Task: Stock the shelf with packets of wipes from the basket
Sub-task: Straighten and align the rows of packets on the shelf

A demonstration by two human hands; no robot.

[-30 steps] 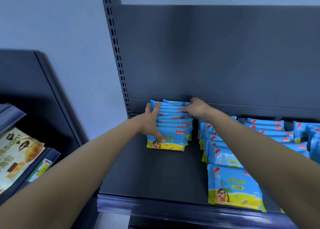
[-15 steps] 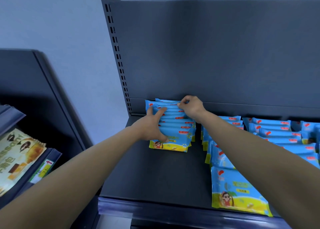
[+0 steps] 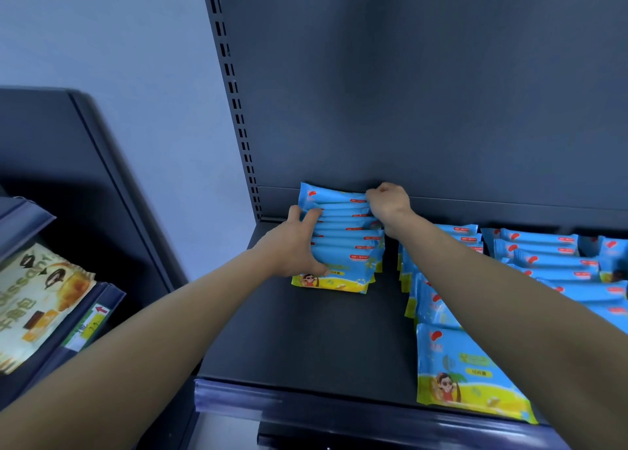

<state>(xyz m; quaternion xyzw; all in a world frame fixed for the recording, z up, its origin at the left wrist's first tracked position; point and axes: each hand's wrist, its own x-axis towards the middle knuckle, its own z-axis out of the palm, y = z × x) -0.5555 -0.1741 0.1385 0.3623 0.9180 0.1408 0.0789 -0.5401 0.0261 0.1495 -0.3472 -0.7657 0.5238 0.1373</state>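
Note:
A row of several blue-and-yellow wipes packets [image 3: 343,242] leans against the back of the dark shelf [image 3: 306,341] at its left end. My left hand [image 3: 299,242] holds the left side of this row, fingers spread over the packet edges and thumb on the front packet. My right hand [image 3: 387,203] pinches the top right corner of the rearmost packets, fingers curled. More rows of the same packets [image 3: 441,313] fill the shelf to the right, partly hidden by my right forearm. The basket is out of view.
A perforated upright post [image 3: 234,109] bounds the shelf on the left. A neighbouring shelf unit at the left holds a croissant packet [image 3: 30,300] behind a price rail [image 3: 91,320]. Bare shelf floor lies in front of the left row.
The row of packets has been pushed further back and stands more upright. My right hand shifted a little left along the top of the rear packets; my left hand stayed on the row's side.

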